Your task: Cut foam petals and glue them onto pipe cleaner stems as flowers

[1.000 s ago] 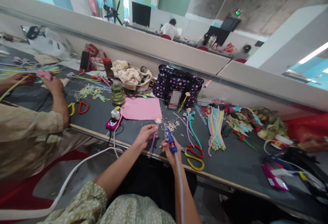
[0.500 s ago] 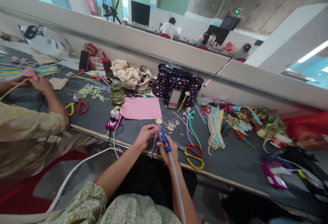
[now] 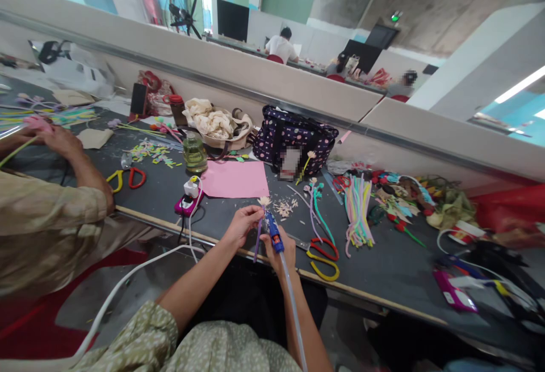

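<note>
My left hand (image 3: 243,223) pinches a purple pipe-cleaner stem (image 3: 257,241) whose top carries a small cream flower (image 3: 264,201). In my right hand (image 3: 284,253) is a blue hot glue gun (image 3: 273,232), a long clear glue stick trailing from its back end. The gun's nozzle points up at the base of the flower, very close to my left fingertips; whether it touches cannot be made out. Small cream clippings (image 3: 285,208) lie on the table just beyond the gun. Right of my right hand rest scissors (image 3: 324,258) with red and yellow handles.
A pink sheet (image 3: 236,180), a bottle of green liquid (image 3: 195,153) and a purple power strip (image 3: 185,205) stand ahead. To the right lie a bundle of pastel pipe cleaners (image 3: 358,210) and finished-looking flowers. A co-worker's hand (image 3: 63,142) holds a pink piece at left.
The purple stem's lower end has shifted slightly to the right. Both my hands and the glue gun stay almost where they were. The co-worker's hands have moved a little left.
</note>
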{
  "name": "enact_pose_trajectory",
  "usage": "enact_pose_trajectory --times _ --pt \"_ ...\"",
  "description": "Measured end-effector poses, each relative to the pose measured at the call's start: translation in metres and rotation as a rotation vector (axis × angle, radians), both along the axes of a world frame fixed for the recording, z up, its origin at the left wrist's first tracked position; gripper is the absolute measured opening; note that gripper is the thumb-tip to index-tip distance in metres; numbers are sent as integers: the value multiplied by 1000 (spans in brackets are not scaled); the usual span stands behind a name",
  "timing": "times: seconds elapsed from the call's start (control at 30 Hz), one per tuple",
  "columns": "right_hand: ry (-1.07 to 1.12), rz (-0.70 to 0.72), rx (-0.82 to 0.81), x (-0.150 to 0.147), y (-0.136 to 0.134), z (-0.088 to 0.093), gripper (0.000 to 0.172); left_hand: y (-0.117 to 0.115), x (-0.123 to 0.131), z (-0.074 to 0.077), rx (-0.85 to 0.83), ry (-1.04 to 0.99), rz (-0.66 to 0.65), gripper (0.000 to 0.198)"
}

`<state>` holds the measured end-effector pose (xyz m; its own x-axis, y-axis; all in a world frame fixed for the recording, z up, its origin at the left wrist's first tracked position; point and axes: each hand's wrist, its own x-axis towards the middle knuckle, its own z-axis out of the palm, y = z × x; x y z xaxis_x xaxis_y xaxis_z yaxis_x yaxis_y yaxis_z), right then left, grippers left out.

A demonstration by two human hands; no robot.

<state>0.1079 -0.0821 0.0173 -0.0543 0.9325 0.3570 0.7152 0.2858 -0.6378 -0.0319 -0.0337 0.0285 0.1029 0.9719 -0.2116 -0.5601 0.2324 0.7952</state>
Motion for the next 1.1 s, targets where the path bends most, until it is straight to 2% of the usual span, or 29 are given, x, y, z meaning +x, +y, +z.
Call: enact_pose_trajectory --times 0.27,0.5,0.87,0.97,1.1 --pt "-8 -9 23 1 1 -5 42 -1 0 2 14 1 1 26" --pt "-39 -2 -6 0 0 -1 42 -1 0 -1 17 17 12 27" --pt "-219 -46 -81 6 4 7 34 3 -5 -6 80 223 129 26" --pt "-133 -138 -99 21 11 2 35 5 -9 -9 64 247 153 27" --pt "198 -291 -104 54 31 -14 38 7 -13 -13 13 222 169 27"
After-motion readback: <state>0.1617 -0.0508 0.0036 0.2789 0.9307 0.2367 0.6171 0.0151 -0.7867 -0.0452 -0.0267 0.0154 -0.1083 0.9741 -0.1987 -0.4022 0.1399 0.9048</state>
